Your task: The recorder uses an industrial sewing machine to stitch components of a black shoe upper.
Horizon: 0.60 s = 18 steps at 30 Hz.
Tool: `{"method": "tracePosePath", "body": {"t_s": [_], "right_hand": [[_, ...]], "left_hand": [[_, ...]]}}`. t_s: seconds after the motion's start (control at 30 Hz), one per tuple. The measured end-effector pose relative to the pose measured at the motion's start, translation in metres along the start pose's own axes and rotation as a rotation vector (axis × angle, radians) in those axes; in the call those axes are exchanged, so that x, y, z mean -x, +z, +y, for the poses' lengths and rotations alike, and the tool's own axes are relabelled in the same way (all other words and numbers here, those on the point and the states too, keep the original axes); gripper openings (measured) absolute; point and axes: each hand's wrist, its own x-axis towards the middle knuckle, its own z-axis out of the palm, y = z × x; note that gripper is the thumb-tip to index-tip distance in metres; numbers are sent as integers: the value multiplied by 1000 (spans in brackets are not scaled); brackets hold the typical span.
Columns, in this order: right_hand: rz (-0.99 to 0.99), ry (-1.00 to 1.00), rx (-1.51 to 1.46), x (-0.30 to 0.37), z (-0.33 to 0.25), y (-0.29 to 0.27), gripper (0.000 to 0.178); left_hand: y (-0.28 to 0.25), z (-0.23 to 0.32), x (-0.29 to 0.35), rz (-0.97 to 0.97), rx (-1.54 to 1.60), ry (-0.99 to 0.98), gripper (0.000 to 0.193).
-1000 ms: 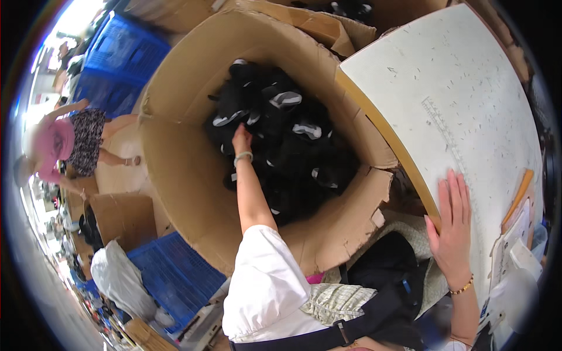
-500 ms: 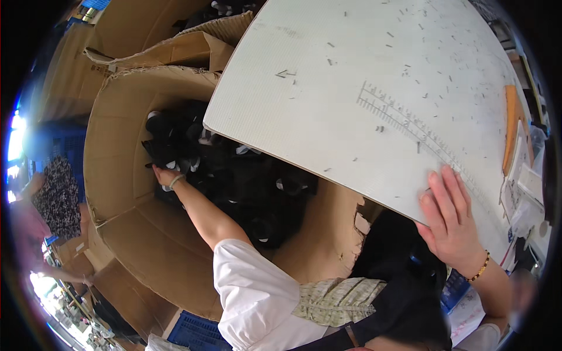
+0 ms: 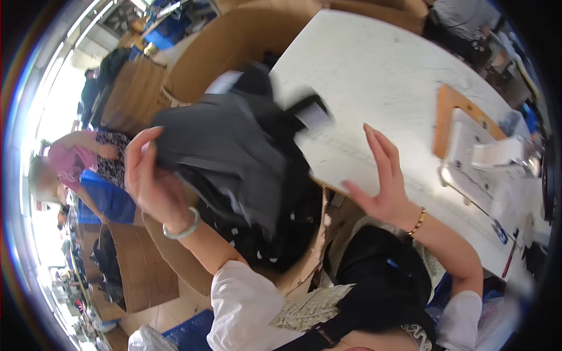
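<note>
A dark grey and black fabric piece (image 3: pixel 225 137) with a white label hangs above the cardboard box (image 3: pixel 211 47), smeared by motion. The fingers of my left hand (image 3: pixel 158 187) grip its left edge; its exact kind cannot be made out. More black pieces with small white bits (image 3: pixel 252 248) lie in the box below. Near the front edge of the white table (image 3: pixel 374 88), my right hand (image 3: pixel 386 190) is raised with thumb and fingers apart, holding nothing.
A sewing machine (image 3: pixel 474 158) with an orange-brown board (image 3: pixel 443 123) beside it is on the table's right side. Another person in a pink top (image 3: pixel 73 155) stands at the left by blue crates and a smaller cardboard box (image 3: pixel 143 269). More cardboard boxes stand behind.
My left hand has come up out of the box with the dark fabric piece. My right hand has lifted from the tabletop. The view has swung, showing more of the sewing machine.
</note>
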Motion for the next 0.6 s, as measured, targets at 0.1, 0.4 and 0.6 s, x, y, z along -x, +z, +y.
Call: {"method": "tracePosePath", "body": {"t_s": [0.1,0.4,0.6], "right_hand": [[-1,-217,256,1,-29,-68,63],[-289,414,431,32,-56,-221,18],[-296,613,308,62,-30,-264,16]], "left_hand": [[73,27,18,-517,306,-162,16],[234,81,94,-1324,283,-364,55],[264,122,141,-1673,-106,50,55]]}}
